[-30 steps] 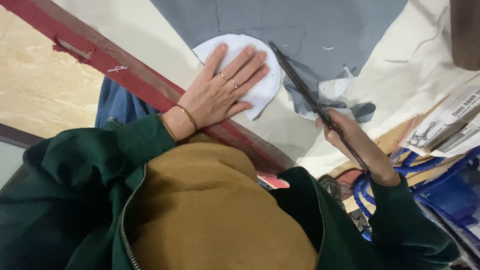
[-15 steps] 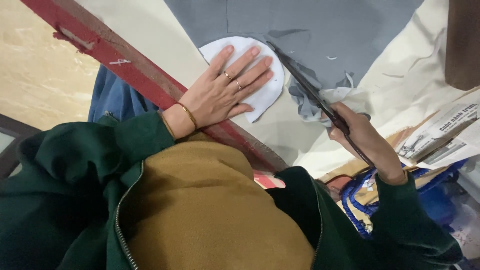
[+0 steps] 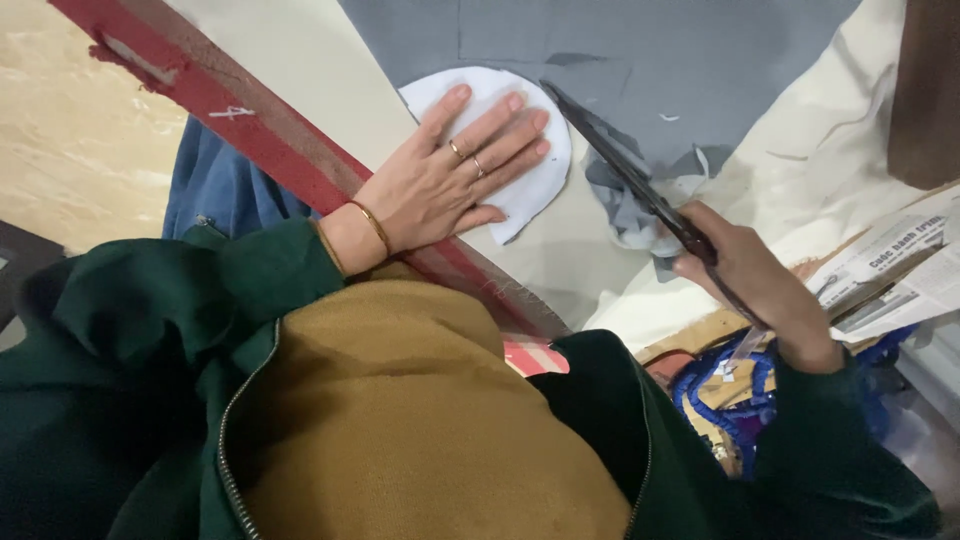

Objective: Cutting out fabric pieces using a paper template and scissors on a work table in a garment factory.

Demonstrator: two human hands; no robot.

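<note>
L hand (image 3: pixel 440 185) flat, fingers spread on white pattern (image 3: pixel 530 190); R hand (image 3: pixel 755 280) grips scissors (image 3: pixel 625 170) (blades on grey fabric (image 3: pixel 680 70)).

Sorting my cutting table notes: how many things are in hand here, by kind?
White round pattern piece, under the left hand: 1
Grey fabric: 1
Dark scissors, in the right hand: 1
Total: 3

Cream table (image 3: pixel 300 60) carries grey fabric (image 3: pixel 650 50), newspaper (image 3: pixel 890 270).
</note>
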